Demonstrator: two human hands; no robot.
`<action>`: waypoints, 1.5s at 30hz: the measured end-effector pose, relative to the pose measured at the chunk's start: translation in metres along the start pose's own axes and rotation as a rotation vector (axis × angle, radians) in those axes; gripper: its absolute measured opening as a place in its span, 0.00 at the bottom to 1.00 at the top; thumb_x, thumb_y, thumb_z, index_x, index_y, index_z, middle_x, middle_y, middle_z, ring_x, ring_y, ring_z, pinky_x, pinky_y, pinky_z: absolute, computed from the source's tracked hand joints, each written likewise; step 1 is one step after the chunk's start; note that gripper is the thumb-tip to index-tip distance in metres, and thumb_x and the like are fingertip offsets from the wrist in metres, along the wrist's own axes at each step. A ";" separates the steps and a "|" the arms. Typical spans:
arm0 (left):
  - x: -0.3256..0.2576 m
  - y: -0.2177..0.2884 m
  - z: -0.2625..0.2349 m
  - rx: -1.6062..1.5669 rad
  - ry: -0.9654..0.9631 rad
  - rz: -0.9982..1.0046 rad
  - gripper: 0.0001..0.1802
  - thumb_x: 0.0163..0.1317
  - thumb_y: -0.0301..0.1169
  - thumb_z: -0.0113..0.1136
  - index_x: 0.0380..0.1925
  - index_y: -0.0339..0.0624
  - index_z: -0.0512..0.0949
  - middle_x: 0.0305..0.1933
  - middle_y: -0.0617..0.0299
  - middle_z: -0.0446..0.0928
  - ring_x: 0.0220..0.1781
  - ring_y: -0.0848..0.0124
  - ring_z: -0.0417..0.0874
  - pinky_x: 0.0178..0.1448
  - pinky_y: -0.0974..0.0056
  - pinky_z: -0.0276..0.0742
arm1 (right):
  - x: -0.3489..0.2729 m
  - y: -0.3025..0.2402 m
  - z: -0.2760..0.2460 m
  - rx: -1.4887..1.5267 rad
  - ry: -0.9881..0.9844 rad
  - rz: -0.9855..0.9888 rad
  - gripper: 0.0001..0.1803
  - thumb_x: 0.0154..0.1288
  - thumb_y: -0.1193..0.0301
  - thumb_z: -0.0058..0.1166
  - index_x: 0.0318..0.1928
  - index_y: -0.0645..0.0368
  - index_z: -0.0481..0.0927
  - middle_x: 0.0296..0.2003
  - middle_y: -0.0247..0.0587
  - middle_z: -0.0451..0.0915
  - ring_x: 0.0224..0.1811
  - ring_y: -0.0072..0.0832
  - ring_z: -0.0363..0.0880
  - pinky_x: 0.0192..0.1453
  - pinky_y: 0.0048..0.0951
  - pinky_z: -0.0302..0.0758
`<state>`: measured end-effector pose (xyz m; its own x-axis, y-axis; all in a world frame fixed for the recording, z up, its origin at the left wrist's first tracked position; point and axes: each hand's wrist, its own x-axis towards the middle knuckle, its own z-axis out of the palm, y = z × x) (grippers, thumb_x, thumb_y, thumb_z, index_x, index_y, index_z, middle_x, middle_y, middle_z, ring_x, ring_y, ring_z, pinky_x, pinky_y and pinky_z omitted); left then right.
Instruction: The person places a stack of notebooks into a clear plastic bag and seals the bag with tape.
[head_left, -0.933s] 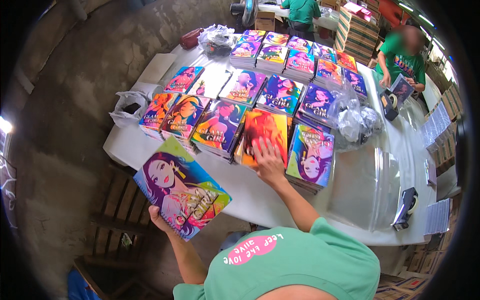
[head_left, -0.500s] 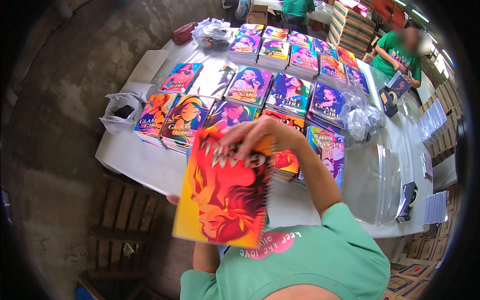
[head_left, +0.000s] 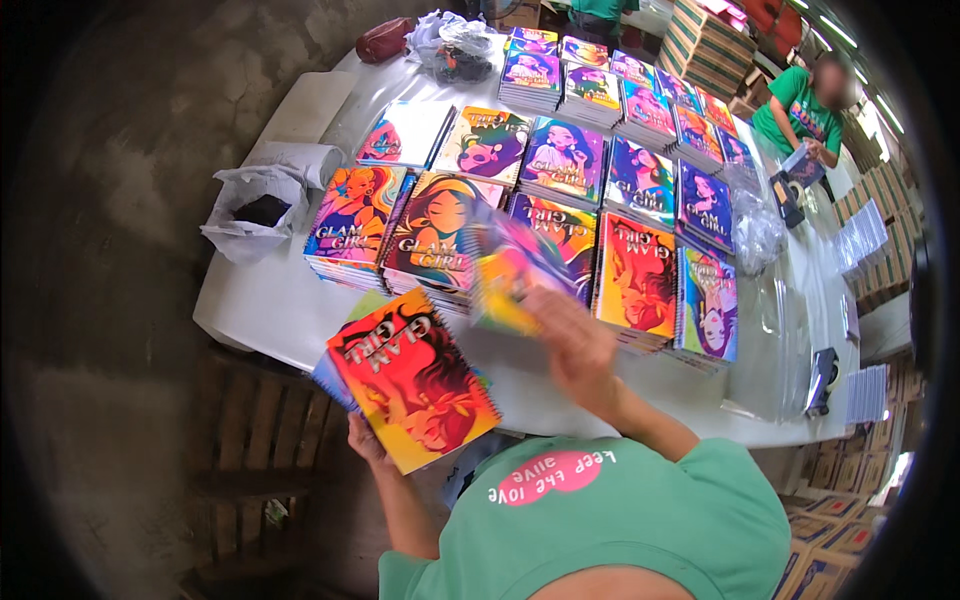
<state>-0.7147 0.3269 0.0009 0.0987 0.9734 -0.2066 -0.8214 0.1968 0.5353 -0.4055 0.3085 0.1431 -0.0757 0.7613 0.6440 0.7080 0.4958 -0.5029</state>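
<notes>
In my left hand (head_left: 368, 438) is a small batch of spiral notebooks, fanned at the edges. On top lies a red and yellow notebook (head_left: 418, 385), held off the near edge of the table. My right hand (head_left: 572, 345) grips a purple and yellow notebook (head_left: 508, 285) by its near end; motion smears it. That notebook is over the near row of stacks, partly covering a stack with a dark-haired figure on its cover (head_left: 432, 235) and an orange and purple stack (head_left: 560, 240). Right of my hand stands a red notebook stack (head_left: 637, 275).
Several more notebook stacks (head_left: 562, 160) fill the white table (head_left: 250, 310). White plastic bags (head_left: 255, 215) lie at the left, a clear bag (head_left: 757, 230) at the right. Tape dispensers (head_left: 822, 382) stand on the right side. A co-worker in green (head_left: 800, 115) holds something at far right.
My right hand has left the red notebook and now holds a purple and yellow one over the stacks. The red notebook has moved down, resting atop the batch in my left hand.
</notes>
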 end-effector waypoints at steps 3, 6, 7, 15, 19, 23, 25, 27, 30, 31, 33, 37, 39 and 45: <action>0.031 -0.004 0.053 -0.512 -0.441 -0.242 0.50 0.50 0.61 0.59 0.64 0.36 0.60 0.64 0.47 0.65 0.59 0.51 0.72 0.64 0.44 0.65 | 0.031 -0.055 0.033 -0.276 -0.441 -0.422 0.24 0.57 0.66 0.53 0.56 0.57 0.74 0.59 0.43 0.71 0.64 0.38 0.67 0.68 0.42 0.63; 0.043 0.002 0.019 -0.243 -0.400 -0.246 0.44 0.49 0.51 0.56 0.62 0.34 0.61 0.59 0.44 0.69 0.57 0.51 0.73 0.63 0.45 0.66 | 0.061 -0.067 0.061 0.057 -0.831 -0.531 0.25 0.54 0.65 0.56 0.55 0.54 0.75 0.53 0.40 0.75 0.57 0.41 0.71 0.63 0.43 0.66; 0.048 0.007 0.025 -0.342 -0.498 -0.295 0.42 0.45 0.44 0.53 0.61 0.34 0.61 0.57 0.43 0.70 0.56 0.51 0.74 0.62 0.46 0.67 | 0.082 -0.056 0.074 0.112 -0.912 -0.265 0.29 0.58 0.57 0.54 0.58 0.55 0.72 0.58 0.45 0.70 0.61 0.44 0.66 0.65 0.43 0.64; 0.076 0.093 -0.037 -0.252 -0.404 -0.125 0.36 0.41 0.34 0.49 0.56 0.30 0.65 0.54 0.39 0.71 0.53 0.44 0.75 0.56 0.40 0.72 | 0.052 0.068 0.148 -0.620 -0.341 0.124 0.42 0.47 0.63 0.68 0.63 0.59 0.65 0.62 0.47 0.66 0.66 0.39 0.63 0.66 0.42 0.62; 0.079 0.128 -0.055 -0.097 -0.246 -0.005 0.32 0.51 0.40 0.51 0.55 0.32 0.69 0.52 0.44 0.75 0.52 0.47 0.77 0.58 0.43 0.72 | 0.086 0.023 0.082 0.219 0.072 0.453 0.24 0.46 0.79 0.65 0.48 0.59 0.81 0.44 0.45 0.82 0.45 0.35 0.82 0.51 0.29 0.77; 0.094 0.115 -0.031 -0.108 -0.035 -0.014 0.26 0.51 0.33 0.53 0.50 0.30 0.72 0.47 0.48 0.78 0.47 0.55 0.81 0.55 0.51 0.75 | 0.129 0.010 0.067 -0.138 0.232 0.014 0.23 0.47 0.87 0.53 0.46 0.60 0.82 0.43 0.45 0.82 0.44 0.37 0.82 0.50 0.31 0.78; 0.097 0.100 -0.027 -0.293 -0.225 -0.117 0.27 0.50 0.32 0.53 0.51 0.31 0.70 0.49 0.47 0.77 0.49 0.53 0.80 0.56 0.49 0.74 | 0.144 0.011 0.073 -0.330 0.313 -0.160 0.24 0.44 0.87 0.50 0.46 0.60 0.82 0.44 0.44 0.82 0.45 0.37 0.82 0.50 0.33 0.79; 0.097 0.093 -0.027 -0.405 -0.351 -0.110 0.30 0.47 0.30 0.52 0.54 0.31 0.67 0.51 0.45 0.75 0.52 0.50 0.78 0.59 0.45 0.72 | 0.146 0.016 0.085 -0.453 0.280 -0.201 0.25 0.42 0.87 0.50 0.45 0.59 0.82 0.45 0.43 0.81 0.47 0.37 0.81 0.51 0.33 0.78; 0.093 0.096 -0.029 -0.436 -0.336 -0.100 0.31 0.47 0.31 0.52 0.55 0.30 0.66 0.51 0.45 0.75 0.52 0.49 0.77 0.59 0.44 0.71 | 0.104 0.040 0.122 -0.552 0.093 -0.075 0.21 0.48 0.83 0.53 0.44 0.53 0.83 0.46 0.39 0.81 0.48 0.37 0.80 0.53 0.35 0.76; 0.093 0.097 -0.034 -0.460 -0.338 -0.143 0.31 0.48 0.32 0.52 0.55 0.30 0.66 0.52 0.44 0.74 0.52 0.49 0.77 0.59 0.44 0.71 | 0.082 0.045 0.137 -0.587 -0.038 0.003 0.19 0.50 0.81 0.54 0.44 0.52 0.83 0.46 0.38 0.81 0.48 0.37 0.80 0.54 0.35 0.76; 0.092 0.104 -0.033 -0.440 -0.310 -0.127 0.31 0.48 0.33 0.52 0.55 0.31 0.66 0.52 0.44 0.74 0.52 0.49 0.77 0.58 0.44 0.72 | 0.066 0.039 0.148 -0.601 -0.135 0.085 0.15 0.54 0.78 0.55 0.43 0.50 0.84 0.46 0.38 0.81 0.48 0.38 0.80 0.53 0.36 0.76; 0.083 0.118 -0.038 -0.273 -0.074 -0.060 0.26 0.50 0.35 0.52 0.50 0.31 0.70 0.47 0.46 0.78 0.47 0.52 0.80 0.55 0.47 0.75 | 0.060 0.059 0.138 -0.092 -0.011 0.190 0.09 0.60 0.74 0.56 0.42 0.53 0.84 0.41 0.41 0.83 0.45 0.35 0.82 0.48 0.32 0.76; 0.085 0.120 -0.029 -0.241 -0.038 -0.040 0.25 0.52 0.35 0.52 0.49 0.31 0.71 0.46 0.47 0.78 0.45 0.54 0.81 0.54 0.49 0.76 | 0.093 0.037 0.107 0.429 0.315 0.666 0.08 0.64 0.78 0.52 0.41 0.65 0.82 0.35 0.39 0.84 0.40 0.25 0.82 0.47 0.22 0.76; 0.095 0.101 0.005 -0.359 0.080 -0.150 0.32 0.46 0.35 0.54 0.53 0.31 0.68 0.49 0.46 0.77 0.48 0.53 0.80 0.56 0.50 0.75 | 0.196 0.006 0.120 0.917 -0.376 -0.090 0.09 0.61 0.77 0.53 0.42 0.60 0.80 0.46 0.48 0.81 0.58 0.42 0.73 0.62 0.46 0.68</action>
<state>-0.7858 0.4397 0.0397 0.2002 0.9221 -0.3312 -0.9467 0.2691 0.1769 -0.5007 0.5106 0.1966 -0.4326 0.7089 0.5570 -0.1156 0.5691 -0.8141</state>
